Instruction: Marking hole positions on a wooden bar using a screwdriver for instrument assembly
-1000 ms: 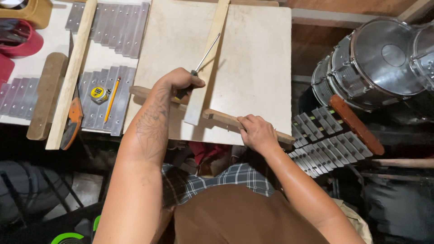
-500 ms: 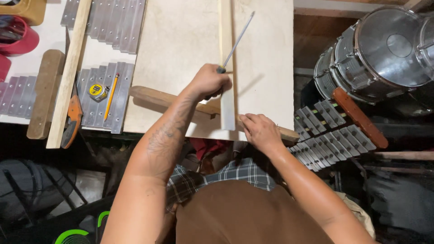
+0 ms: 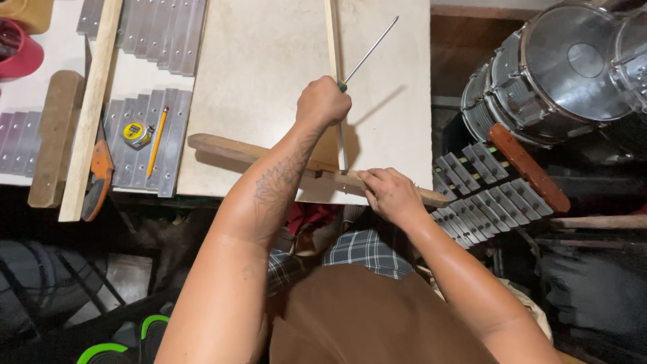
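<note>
Gripping a screwdriver (image 3: 367, 52) in a closed fist, the left hand (image 3: 322, 102) is hovering over the pale board (image 3: 259, 74), the metal shaft jutting up and away toward the board's far right corner. The right hand (image 3: 389, 194) is pinching, fingers closed, a wooden bar (image 3: 229, 148) lying along the board's near edge, perhaps pressing it where a thin upright strip (image 3: 332, 40) is meeting it.

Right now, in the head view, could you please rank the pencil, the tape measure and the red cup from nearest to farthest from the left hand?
1. Pencil, left of the left hand, on metal bars.
2. Tape measure, just beyond the pencil.
3. Red cup, far left edge.
</note>
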